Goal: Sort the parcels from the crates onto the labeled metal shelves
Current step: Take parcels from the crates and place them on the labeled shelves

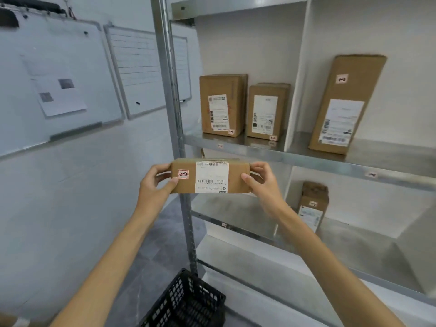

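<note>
Now left hand [157, 182] and right hand [259, 182] each clamp one end of the parcel [210, 177], thumbs on front face, fingers curled behind. Parcel level, mid-air, just in front of shelf post [174, 114]; tag [183, 174] reads roughly 2-2. Step: tag check. Next, probably: carry right of post, set down where the shelves [306, 159] are marked the same

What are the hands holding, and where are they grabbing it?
A cardboard parcel, held by its two short ends: the left hand grips the left end, the right hand the right end.
</note>
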